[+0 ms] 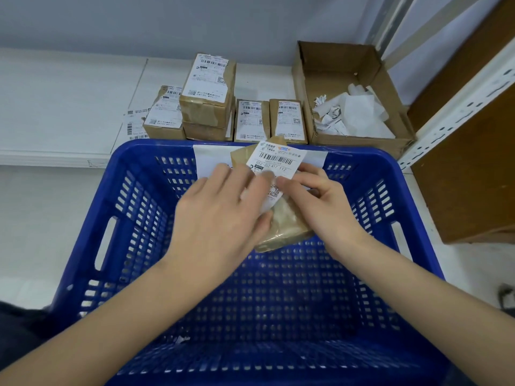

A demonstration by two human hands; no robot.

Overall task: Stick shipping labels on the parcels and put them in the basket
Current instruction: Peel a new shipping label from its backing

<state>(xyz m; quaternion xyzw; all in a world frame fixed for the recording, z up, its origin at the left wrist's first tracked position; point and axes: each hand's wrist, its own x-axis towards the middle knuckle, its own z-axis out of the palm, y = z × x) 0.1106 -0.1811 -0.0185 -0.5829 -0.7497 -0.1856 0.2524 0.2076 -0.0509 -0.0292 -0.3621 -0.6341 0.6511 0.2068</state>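
Parcel (281, 221) sits under both hands' fingers (250, 182), above basket (362, 274).

Plain pale grey-blue wall (139, 18) at back. White flat counter (55, 93) runs along it, front edge stepped. Pale tiled floor (33, 232) below on left. Right side: white perforated metal shelving upright (459, 107) slanting across, brown wooden board panel (468, 176) behind it. Open brown cardboard box (315, 76) with crumpled white paper scraps (351, 112) on counter. Light even, soft.
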